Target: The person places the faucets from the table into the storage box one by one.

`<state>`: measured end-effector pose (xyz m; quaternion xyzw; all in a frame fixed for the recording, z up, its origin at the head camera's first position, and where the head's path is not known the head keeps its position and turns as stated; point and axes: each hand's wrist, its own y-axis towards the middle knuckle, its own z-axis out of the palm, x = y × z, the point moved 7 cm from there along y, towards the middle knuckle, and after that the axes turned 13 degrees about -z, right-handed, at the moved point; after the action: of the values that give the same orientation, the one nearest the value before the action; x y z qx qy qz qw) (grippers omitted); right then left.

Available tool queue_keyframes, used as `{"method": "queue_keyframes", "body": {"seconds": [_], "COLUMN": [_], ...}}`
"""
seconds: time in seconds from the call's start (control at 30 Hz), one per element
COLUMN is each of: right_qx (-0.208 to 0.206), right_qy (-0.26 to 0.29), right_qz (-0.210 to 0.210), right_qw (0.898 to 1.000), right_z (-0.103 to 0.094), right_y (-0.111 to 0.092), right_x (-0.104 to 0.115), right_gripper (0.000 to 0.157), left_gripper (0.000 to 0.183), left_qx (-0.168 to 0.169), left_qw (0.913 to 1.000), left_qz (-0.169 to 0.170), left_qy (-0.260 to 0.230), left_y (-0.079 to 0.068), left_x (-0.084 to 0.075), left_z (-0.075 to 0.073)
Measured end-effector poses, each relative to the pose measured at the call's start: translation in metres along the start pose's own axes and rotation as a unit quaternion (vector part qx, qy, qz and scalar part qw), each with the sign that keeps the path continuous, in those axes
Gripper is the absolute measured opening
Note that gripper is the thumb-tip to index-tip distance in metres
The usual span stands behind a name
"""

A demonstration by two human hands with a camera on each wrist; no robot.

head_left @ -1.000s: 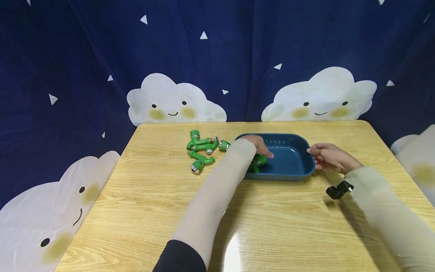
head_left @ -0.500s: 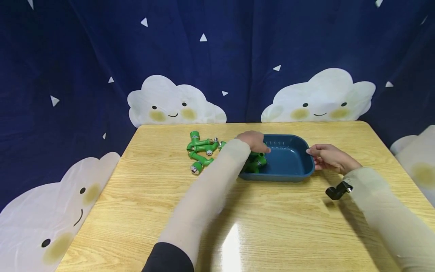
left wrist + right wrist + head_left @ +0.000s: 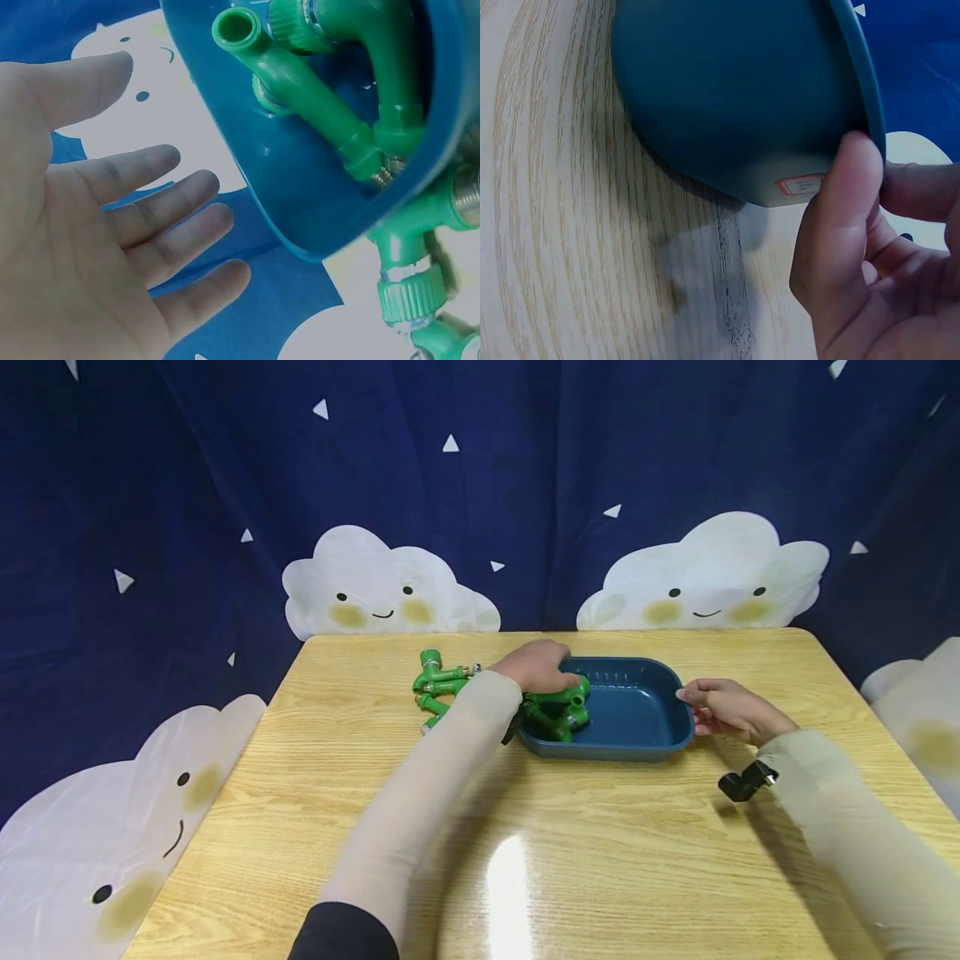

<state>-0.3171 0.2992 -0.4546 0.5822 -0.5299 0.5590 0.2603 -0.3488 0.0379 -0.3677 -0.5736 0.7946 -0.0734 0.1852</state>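
Note:
A blue plastic tray [image 3: 607,753] stands on the table with several green taps [image 3: 555,725] in its left end. My left hand [image 3: 534,667] is over that left end in the head view. In the left wrist view the left hand [image 3: 127,225] has its fingers spread and straight, with nothing in it, beside the tray wall [image 3: 225,112]. Two taps [image 3: 315,105] lie inside the tray there. My right hand [image 3: 731,710] pinches the tray's right rim; the right wrist view shows the thumb [image 3: 847,187] on its outer wall.
More green taps [image 3: 431,670] lie on the wooden table [image 3: 322,760] left of the tray, partly covered by the left sleeve [image 3: 420,810]. A dark blue cloth [image 3: 525,460] with clouds hangs behind the table.
My left hand has drawn back leftward and up from inside the tray, uncovering the taps there. The left sleeve now covers more of the taps on the table. The right hand stays at the rim.

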Motion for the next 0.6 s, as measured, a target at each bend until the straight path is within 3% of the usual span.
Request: {"method": "queue_keyframes", "body": {"seconds": [0.3,0.6], "right_qx": [-0.003,-0.003], "right_qy": [0.006,0.007], "right_qz": [-0.002,-0.004], "right_qw": [1.0,1.0], "right_z": [-0.001,0.001], "right_y": [0.0,0.001], "right_x": [0.0,-0.002], "right_gripper": [0.015,0.015], "left_gripper": [0.059,0.06], "left_qx": [-0.044,-0.069], "left_qw": [0.9989,0.997], "left_qz": [0.013,0.034], "left_qy": [0.012,-0.01], "left_y": [-0.012,-0.029], "left_x": [0.006,0.018], "left_z": [-0.013,-0.02]}}
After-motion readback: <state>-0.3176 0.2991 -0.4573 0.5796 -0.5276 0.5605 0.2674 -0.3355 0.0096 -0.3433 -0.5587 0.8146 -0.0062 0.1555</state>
